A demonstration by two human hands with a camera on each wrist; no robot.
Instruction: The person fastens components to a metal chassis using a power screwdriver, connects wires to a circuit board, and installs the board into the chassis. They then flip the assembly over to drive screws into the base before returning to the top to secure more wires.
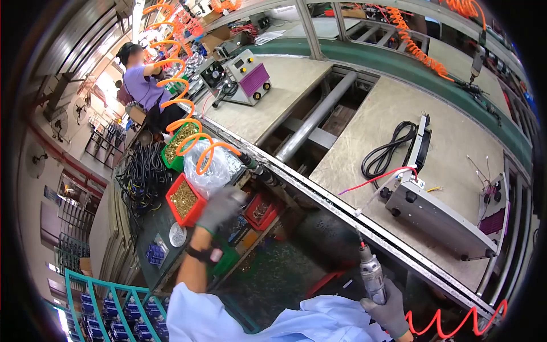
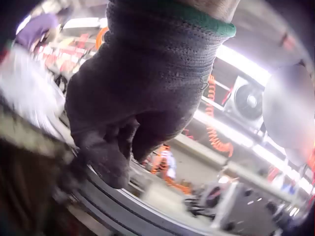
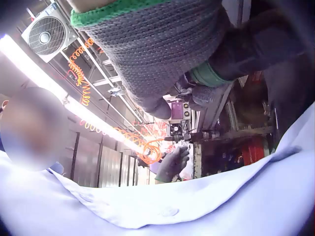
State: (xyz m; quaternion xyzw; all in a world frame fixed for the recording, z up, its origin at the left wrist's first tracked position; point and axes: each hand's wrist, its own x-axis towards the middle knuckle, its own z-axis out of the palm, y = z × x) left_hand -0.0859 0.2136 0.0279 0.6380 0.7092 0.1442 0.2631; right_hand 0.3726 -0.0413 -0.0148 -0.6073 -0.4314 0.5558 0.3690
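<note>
Head view, far left: a teal rack (image 1: 117, 316) holding rows of dark blue items, low in the picture.
Side desk: a dark desk (image 1: 149, 228) bears a heap of black cables (image 1: 142, 176), then a red bin (image 1: 194, 215) and a green bin (image 1: 178, 165), both filled with small brass-coloured parts; a person in purple (image 1: 142, 85) is farther off behind.
Plastic bag: a clear bag (image 1: 208, 165) beside the two bins, under an orange coiled hose.
Left hand: the gloved hand (image 1: 221, 208) is blurred at the red bin's near right corner, just below the bag; whether it touches either, I cannot tell. The right wrist view shows its fingers loosely bent and partly apart, with nothing visible in them.
Machine: a grey unit with a purple panel (image 1: 245, 80) stands on the far part of the work desk.
Power screwdriver: the tool (image 1: 372, 276) is upright in front of the work desk, bit pointing up near the edge rail.
Right hand: the gloved hand (image 1: 389, 310) has its fingers wrapped round the screwdriver's lower body.
Work desk, right: the desk (image 1: 456, 142) carries a grey metal case (image 1: 436, 219) with black feet, a red wire (image 1: 376, 178) and a looped black cord (image 1: 379, 162), well apart from the left hand.
</note>
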